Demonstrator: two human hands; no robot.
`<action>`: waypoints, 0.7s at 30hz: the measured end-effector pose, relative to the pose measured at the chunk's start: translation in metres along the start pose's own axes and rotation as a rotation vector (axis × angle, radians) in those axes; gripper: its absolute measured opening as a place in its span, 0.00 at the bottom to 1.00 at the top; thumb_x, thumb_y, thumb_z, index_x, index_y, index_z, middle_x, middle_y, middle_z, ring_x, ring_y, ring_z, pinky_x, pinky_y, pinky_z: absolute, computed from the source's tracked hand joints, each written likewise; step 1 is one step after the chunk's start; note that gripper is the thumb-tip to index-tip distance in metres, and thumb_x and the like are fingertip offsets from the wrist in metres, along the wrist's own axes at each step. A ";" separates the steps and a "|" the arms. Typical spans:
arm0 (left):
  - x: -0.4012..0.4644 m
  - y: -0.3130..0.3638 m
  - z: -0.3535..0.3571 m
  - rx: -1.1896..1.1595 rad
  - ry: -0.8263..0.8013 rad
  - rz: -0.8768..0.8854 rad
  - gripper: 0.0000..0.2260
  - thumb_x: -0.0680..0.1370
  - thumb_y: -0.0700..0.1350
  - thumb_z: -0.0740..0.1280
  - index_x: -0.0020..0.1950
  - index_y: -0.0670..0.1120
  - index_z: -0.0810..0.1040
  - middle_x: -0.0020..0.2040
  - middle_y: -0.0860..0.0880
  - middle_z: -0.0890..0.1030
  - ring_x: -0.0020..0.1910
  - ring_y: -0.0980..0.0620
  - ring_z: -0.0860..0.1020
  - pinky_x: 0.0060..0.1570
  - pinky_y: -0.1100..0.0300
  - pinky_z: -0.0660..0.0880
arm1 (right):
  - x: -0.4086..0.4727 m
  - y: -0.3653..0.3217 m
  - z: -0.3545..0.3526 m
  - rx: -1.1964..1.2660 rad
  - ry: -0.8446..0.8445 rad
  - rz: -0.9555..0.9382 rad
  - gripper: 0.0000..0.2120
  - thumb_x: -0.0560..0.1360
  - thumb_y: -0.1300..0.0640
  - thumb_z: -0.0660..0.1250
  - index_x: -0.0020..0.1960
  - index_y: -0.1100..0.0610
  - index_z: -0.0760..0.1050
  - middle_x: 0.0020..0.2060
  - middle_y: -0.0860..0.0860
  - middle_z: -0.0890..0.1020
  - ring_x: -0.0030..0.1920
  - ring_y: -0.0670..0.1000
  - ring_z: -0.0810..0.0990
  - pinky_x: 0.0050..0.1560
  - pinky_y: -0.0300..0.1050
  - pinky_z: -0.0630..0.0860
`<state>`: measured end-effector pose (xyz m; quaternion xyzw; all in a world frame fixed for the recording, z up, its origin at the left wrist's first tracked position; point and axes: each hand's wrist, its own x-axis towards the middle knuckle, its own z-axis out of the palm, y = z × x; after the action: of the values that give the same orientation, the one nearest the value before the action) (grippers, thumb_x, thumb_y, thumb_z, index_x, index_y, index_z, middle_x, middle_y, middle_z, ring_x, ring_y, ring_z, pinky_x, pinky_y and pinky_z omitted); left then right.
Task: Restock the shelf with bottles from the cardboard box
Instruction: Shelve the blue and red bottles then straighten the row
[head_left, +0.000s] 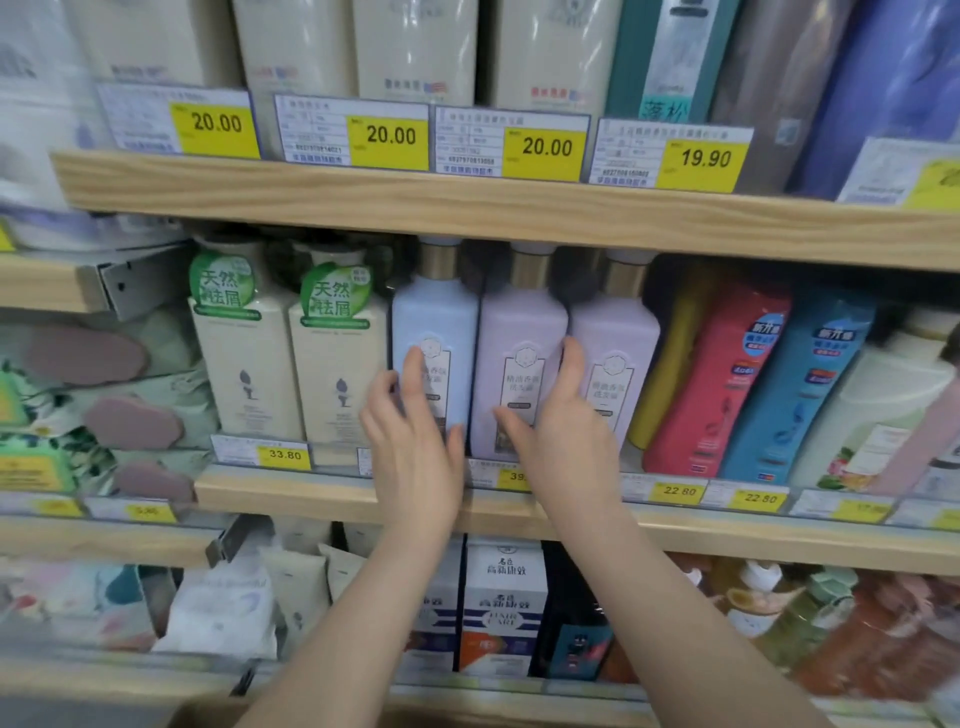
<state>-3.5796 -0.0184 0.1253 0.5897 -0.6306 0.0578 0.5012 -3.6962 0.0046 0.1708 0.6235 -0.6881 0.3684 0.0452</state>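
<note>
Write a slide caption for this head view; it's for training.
Both hands, left hand and right hand, straighten pastel bottles on the middle shelf.

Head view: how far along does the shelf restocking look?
Seemingly done: three gold-collared bottles stand on the middle wooden shelf, pale blue bottle, lilac middle bottle, lilac right bottle. In hand: left hand and right hand open against them, apparently straightening. Left: unclear; no cardboard box is visible.
</note>
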 end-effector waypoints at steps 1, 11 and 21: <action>0.002 0.000 0.002 0.003 -0.002 0.002 0.39 0.69 0.39 0.74 0.74 0.47 0.55 0.65 0.36 0.65 0.64 0.36 0.65 0.54 0.44 0.73 | 0.002 -0.001 0.001 -0.008 -0.011 0.023 0.39 0.73 0.43 0.66 0.73 0.56 0.47 0.45 0.56 0.82 0.45 0.60 0.82 0.39 0.49 0.73; 0.001 -0.003 0.009 -0.003 0.018 -0.010 0.37 0.70 0.39 0.73 0.74 0.44 0.57 0.66 0.36 0.65 0.65 0.38 0.64 0.56 0.45 0.72 | 0.005 -0.004 0.015 -0.020 -0.029 0.110 0.28 0.72 0.38 0.65 0.55 0.60 0.59 0.43 0.56 0.82 0.46 0.61 0.82 0.35 0.46 0.66; 0.009 -0.070 -0.066 -0.050 0.095 -0.056 0.31 0.74 0.44 0.69 0.73 0.41 0.58 0.66 0.36 0.66 0.66 0.39 0.65 0.62 0.45 0.67 | -0.019 -0.046 -0.009 0.115 -0.100 -0.155 0.25 0.73 0.43 0.66 0.61 0.53 0.60 0.51 0.53 0.78 0.49 0.59 0.79 0.40 0.50 0.72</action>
<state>-3.4848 -0.0018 0.1275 0.5911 -0.5904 0.0557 0.5467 -3.6543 0.0273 0.1880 0.6939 -0.6170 0.3712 0.0032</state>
